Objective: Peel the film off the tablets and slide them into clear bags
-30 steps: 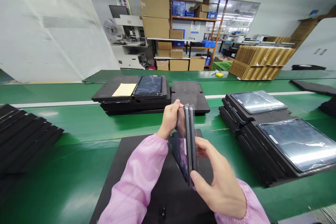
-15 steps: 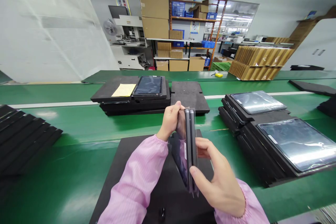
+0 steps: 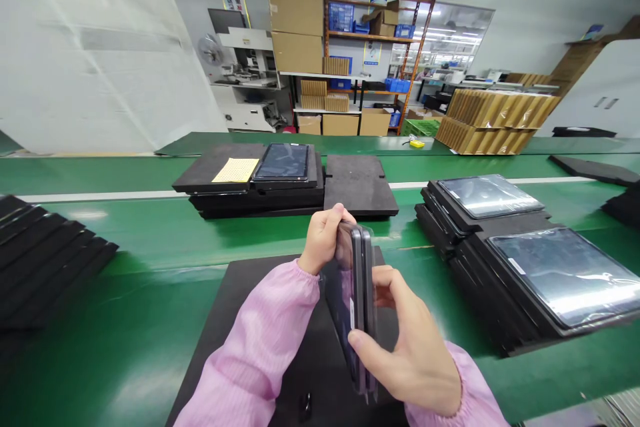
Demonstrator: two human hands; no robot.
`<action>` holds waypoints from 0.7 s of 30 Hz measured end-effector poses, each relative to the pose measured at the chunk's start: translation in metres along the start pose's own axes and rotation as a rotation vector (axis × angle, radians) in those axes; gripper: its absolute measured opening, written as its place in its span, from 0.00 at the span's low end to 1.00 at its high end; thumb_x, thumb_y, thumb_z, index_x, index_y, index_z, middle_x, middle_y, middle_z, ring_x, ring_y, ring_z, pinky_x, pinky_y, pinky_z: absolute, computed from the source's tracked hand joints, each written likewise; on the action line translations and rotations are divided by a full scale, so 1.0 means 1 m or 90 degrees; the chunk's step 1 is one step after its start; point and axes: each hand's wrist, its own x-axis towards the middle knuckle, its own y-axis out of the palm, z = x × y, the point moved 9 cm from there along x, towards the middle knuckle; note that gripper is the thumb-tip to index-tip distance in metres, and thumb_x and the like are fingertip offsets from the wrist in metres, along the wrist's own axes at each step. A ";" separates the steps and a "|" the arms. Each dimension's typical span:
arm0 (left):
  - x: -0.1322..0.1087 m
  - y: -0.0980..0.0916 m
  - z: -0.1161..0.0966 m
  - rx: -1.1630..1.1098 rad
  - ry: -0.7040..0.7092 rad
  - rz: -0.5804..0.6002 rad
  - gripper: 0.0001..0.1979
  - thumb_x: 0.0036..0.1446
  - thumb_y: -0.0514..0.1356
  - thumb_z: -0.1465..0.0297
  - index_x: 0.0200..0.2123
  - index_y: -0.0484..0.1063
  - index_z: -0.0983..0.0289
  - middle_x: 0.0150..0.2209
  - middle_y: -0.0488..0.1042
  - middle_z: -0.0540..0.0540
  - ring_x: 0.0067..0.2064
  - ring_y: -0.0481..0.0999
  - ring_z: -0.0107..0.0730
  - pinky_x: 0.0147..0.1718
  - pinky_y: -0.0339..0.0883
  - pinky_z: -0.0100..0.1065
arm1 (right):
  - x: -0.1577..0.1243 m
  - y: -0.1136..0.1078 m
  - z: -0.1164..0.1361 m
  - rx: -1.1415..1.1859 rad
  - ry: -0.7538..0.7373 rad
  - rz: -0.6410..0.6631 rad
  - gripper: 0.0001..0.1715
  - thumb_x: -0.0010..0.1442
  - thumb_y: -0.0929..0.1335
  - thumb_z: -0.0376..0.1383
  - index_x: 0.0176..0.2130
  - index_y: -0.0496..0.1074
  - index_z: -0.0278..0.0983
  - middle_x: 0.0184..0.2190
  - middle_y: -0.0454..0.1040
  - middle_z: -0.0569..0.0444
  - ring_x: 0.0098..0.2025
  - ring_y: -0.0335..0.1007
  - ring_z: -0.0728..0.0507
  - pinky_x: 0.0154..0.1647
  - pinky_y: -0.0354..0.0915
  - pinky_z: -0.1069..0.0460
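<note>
Two dark tablets (image 3: pixel 356 307) in clear film stand on edge, face to face, above a black foam sheet (image 3: pixel 250 320). My left hand (image 3: pixel 323 237) is closed around their far end, thumb on top. My right hand (image 3: pixel 413 347) grips them from the right, its thumb on the near tablet's edge and its fingers behind the other one. A white label shows on the side of the nearer tablet. A small black object (image 3: pixel 306 405) lies on the foam sheet close to me.
To the right, film-wrapped tablets (image 3: pixel 565 273) top stacked black foam trays (image 3: pixel 480 293). Ahead, another tablet (image 3: pixel 283 161) and a yellow sticker sheet (image 3: pixel 236 170) lie on foam trays. More black trays (image 3: pixel 45 267) are stacked left on the green belt (image 3: pixel 100 353).
Both hands have lowered the tablets slightly toward me. My right thumb has shifted left, onto the nearer tablet's edge.
</note>
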 end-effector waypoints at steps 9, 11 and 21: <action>0.008 -0.017 0.003 0.058 0.029 -0.132 0.34 0.53 0.51 0.38 0.14 0.70 0.62 0.12 0.67 0.51 0.17 0.65 0.29 0.18 0.60 0.33 | 0.008 -0.011 -0.005 0.004 -0.020 -0.025 0.18 0.63 0.63 0.35 0.52 0.69 0.39 0.43 0.79 0.51 0.40 0.79 0.43 0.41 0.75 0.51; 0.009 -0.018 0.004 0.077 0.034 -0.153 0.35 0.54 0.50 0.38 0.15 0.71 0.62 0.13 0.68 0.51 0.17 0.66 0.29 0.18 0.60 0.33 | 0.010 -0.017 -0.011 0.007 -0.003 -0.012 0.20 0.66 0.61 0.35 0.55 0.70 0.38 0.48 0.79 0.49 0.47 0.78 0.42 0.45 0.75 0.51; 0.016 -0.001 0.012 0.100 0.024 -0.086 0.32 0.57 0.52 0.43 0.15 0.71 0.61 0.12 0.66 0.50 0.18 0.69 0.31 0.21 0.63 0.32 | 0.012 -0.039 -0.028 0.015 -0.004 0.012 0.22 0.71 0.59 0.39 0.57 0.74 0.44 0.49 0.80 0.51 0.54 0.76 0.39 0.52 0.74 0.46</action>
